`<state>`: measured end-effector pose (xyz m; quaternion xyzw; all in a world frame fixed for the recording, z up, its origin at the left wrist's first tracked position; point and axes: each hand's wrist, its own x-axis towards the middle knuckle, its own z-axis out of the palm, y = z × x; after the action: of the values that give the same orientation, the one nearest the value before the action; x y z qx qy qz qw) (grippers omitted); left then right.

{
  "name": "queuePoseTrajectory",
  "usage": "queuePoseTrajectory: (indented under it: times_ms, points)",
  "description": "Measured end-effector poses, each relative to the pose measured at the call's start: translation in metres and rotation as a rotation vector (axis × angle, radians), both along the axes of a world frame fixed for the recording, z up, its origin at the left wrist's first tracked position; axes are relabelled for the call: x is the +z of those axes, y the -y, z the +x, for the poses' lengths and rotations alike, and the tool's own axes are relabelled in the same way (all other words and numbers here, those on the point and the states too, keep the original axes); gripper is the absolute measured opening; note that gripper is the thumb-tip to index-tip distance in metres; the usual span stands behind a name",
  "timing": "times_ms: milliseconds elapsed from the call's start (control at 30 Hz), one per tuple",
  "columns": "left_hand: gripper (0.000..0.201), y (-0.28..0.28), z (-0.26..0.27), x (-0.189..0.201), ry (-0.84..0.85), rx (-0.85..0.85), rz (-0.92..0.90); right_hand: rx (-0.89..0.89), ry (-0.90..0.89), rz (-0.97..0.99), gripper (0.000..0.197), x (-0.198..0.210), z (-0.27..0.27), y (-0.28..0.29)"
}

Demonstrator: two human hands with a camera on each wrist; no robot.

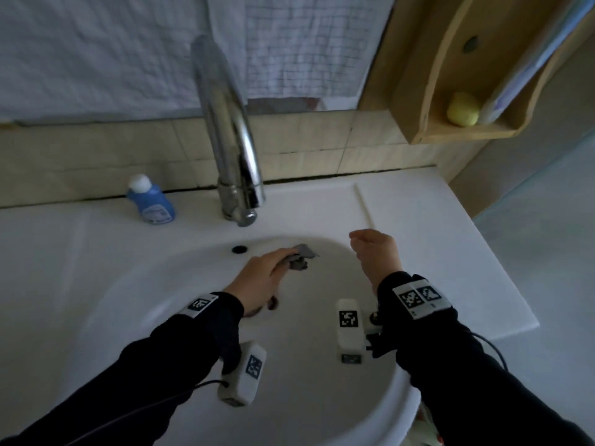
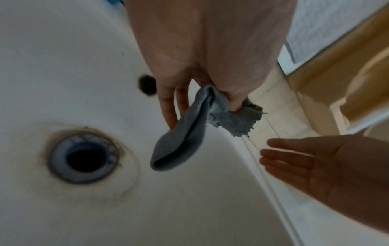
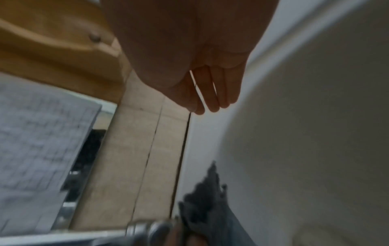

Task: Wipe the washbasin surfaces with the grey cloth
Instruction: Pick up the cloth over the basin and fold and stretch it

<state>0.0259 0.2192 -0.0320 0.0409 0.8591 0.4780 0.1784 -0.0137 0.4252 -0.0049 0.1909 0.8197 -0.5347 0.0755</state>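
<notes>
— In the washbasin (image 1: 135, 284), toward twelve o'clock, what's held?
— The left hand (image 1: 257, 278) pinches the grey cloth (image 2: 185, 133); limp, light, probably damp; bunch it fuller; the right hand (image 1: 376, 255) hangs relaxed, holding nothing.

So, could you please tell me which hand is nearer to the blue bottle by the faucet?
Left. The left hand holds the grey cloth inside the basin, below and right of the blue bottle. The right hand hovers farther right, beyond the faucet.
</notes>
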Motion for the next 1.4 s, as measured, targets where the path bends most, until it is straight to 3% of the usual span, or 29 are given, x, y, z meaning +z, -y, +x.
queuePoseTrajectory:
  times_ms: [167, 300, 367, 433, 567, 700, 1000, 1133, 1233, 1333, 1400]
  points:
    - [0.029, 0.043, 0.009, 0.016, 0.058, 0.163, 0.243, 0.252, 0.157, -0.039, 0.03, -0.013, 0.008, 0.076]
    - [0.029, 0.078, 0.018, 0.023, 0.23, 0.367, 0.517, 0.333, 0.394, -0.409, 0.019, -0.019, 0.02, 0.13]
    - [0.03, 0.095, 0.023, 0.026, 0.323, 0.438, 0.676, 0.361, 0.439, -0.497, 0.014, -0.018, 0.023, 0.151]
    - [0.037, 0.114, 0.027, 0.027, 0.31, 0.451, 0.675, 0.419, 0.443, -0.502, 0.013, -0.014, 0.024, 0.173]
    - [0.055, 0.145, 0.03, 0.029, 0.197, 0.491, 0.481, 0.462, 0.419, -0.459, 0.015, -0.007, 0.018, 0.202]
    - [0.051, 0.168, 0.027, 0.033, 0.179, 0.563, 0.375, 0.5, 0.38, -0.474, 0.019, -0.002, 0.011, 0.221]
    - [0.032, 0.193, 0.026, 0.029, 0.103, 0.659, 0.768, 0.499, 0.143, -0.652, 0.039, 0.006, -0.003, 0.226]
    - [0.043, 0.195, 0.029, 0.028, 0.122, 0.643, 0.871, 0.505, 0.087, -0.695, 0.052, 0.006, -0.008, 0.222]
    - [0.038, 0.196, 0.03, 0.026, 0.195, 0.642, 0.967, 0.518, 0.067, -0.684, 0.05, 0.006, -0.01, 0.217]
    - [0.033, 0.192, 0.029, 0.026, 0.21, 0.652, 0.841, 0.517, 0.081, -0.638, 0.041, 0.006, -0.008, 0.215]
    - [0.017, 0.186, 0.028, 0.027, 0.159, 0.628, 0.702, 0.508, 0.081, -0.605, 0.035, 0.005, -0.008, 0.214]
